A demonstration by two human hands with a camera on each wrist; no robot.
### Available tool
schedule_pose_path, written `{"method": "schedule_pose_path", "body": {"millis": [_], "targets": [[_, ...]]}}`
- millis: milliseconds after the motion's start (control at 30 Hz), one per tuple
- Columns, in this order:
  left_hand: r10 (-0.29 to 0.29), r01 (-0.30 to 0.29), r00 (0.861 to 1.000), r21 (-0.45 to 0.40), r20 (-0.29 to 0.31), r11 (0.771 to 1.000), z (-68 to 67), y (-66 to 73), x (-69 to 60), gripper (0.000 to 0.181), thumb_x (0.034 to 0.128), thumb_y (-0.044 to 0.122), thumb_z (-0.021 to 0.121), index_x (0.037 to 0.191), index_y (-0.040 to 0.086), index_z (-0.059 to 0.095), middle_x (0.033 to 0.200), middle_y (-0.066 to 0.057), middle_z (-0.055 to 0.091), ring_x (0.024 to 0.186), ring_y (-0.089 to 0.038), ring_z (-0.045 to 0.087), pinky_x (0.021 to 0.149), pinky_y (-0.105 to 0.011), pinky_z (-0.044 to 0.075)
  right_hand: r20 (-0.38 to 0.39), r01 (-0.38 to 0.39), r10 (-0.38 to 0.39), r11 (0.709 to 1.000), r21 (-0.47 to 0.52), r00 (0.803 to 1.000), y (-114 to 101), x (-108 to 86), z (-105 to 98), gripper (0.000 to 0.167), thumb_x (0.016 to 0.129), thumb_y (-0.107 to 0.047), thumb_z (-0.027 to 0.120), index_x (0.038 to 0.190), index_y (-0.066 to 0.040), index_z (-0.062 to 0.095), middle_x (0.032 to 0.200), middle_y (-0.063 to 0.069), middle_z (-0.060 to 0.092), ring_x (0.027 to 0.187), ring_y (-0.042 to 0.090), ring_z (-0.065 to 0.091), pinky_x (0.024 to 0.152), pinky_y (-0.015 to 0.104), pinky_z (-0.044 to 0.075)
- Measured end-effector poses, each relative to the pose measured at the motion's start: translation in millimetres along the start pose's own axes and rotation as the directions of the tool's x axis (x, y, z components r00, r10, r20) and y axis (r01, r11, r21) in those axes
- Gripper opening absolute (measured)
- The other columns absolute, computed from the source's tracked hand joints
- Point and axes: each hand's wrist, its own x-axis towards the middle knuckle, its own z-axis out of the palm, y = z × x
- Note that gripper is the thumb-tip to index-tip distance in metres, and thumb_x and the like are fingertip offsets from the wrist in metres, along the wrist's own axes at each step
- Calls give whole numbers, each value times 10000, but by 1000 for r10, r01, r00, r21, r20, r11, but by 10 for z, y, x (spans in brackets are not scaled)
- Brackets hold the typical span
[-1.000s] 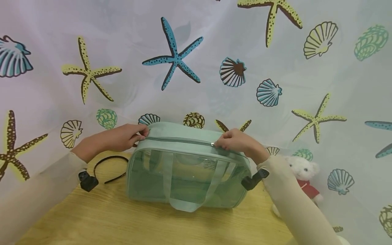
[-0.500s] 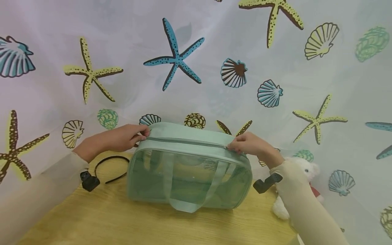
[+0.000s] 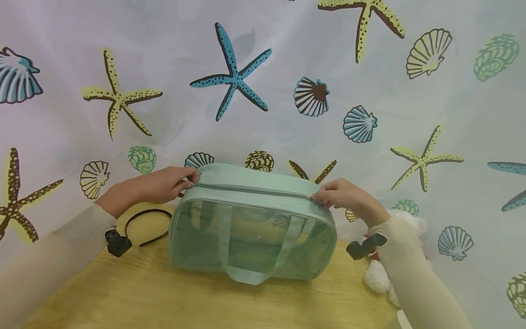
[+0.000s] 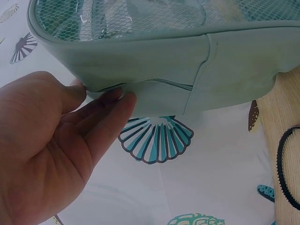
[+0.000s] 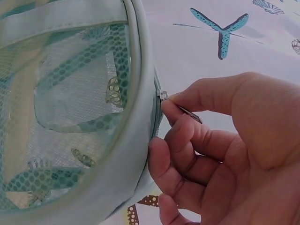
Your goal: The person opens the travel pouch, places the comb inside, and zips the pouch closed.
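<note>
A pale green bag (image 3: 263, 180) with clear mesh-lined panels stands upright on the table, its strap handle (image 3: 246, 275) hanging down the front. My left hand (image 3: 166, 184) pinches the bag's fabric at the top left end, by the end of the zipper; the left wrist view shows thumb and fingers on either side of that edge. At the top right, my right hand (image 3: 349, 198) pinches the metal zipper pull (image 5: 193, 115) between thumb and curled forefinger. The slider (image 5: 162, 95) sits on the zipper track near the bag's right end.
A black headband (image 3: 144, 219) lies on the wooden table (image 3: 197, 306) left of the bag. A white plush bear (image 3: 378, 277) sits at the right, partly behind the right sleeve. A white curtain (image 3: 267, 132) with starfish and shell prints hangs behind the bag.
My right hand has moved right along the bag's top with the zipper pull, fast at first and then less. The left hand has kept its pinch on the left end.
</note>
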Motion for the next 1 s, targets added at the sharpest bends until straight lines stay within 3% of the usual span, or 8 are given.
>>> {"method": "schedule_pose_path", "body": {"millis": [133, 300, 733, 1000], "targets": [[-6, 6, 1000, 2, 5, 1000, -13, 22, 1, 48, 1094, 47, 450, 1079, 79, 483, 1113, -91, 582, 895, -167, 563, 824, -343, 612, -2, -8, 8, 1000, 8, 1000, 45, -35, -38, 271, 1001, -321, 615, 815, -124, 625, 842, -4, 616, 953, 196, 659, 1020, 496, 496], [-2, 2, 1000, 4, 5, 1000, -26, 38, 2, 51, 1096, 49, 445, 1077, 82, 480, 1091, -85, 578, 896, -169, 564, 820, -339, 607, -18, -21, 21, 1000, 6, 1000, 152, -62, -74, 266, 1007, -339, 599, 958, -104, 713, 869, 8, 634, 972, 220, 652, 951, 436, 512], [-9, 9, 1000, 14, 14, 1000, -20, 64, -14, 54, 1098, 53, 442, 1063, 86, 467, 1069, -72, 573, 903, -183, 563, 813, -331, 590, -19, -45, 46, 999, 15, 999, 313, -139, -118, 264, 1008, -340, 617, 916, -102, 686, 895, 0, 599, 974, 226, 586, 851, 344, 475], [-6, 5, 1000, 28, 14, 1000, 2, 20, -2, 41, 1103, 74, 442, 1070, 77, 466, 1082, -76, 582, 910, -168, 564, 813, -324, 593, -11, -75, 75, 997, 2, 997, 370, -195, -150, 280, 978, -340, 643, 792, -132, 617, 852, -1, 586, 913, 211, 561, 828, 343, 473]]}}
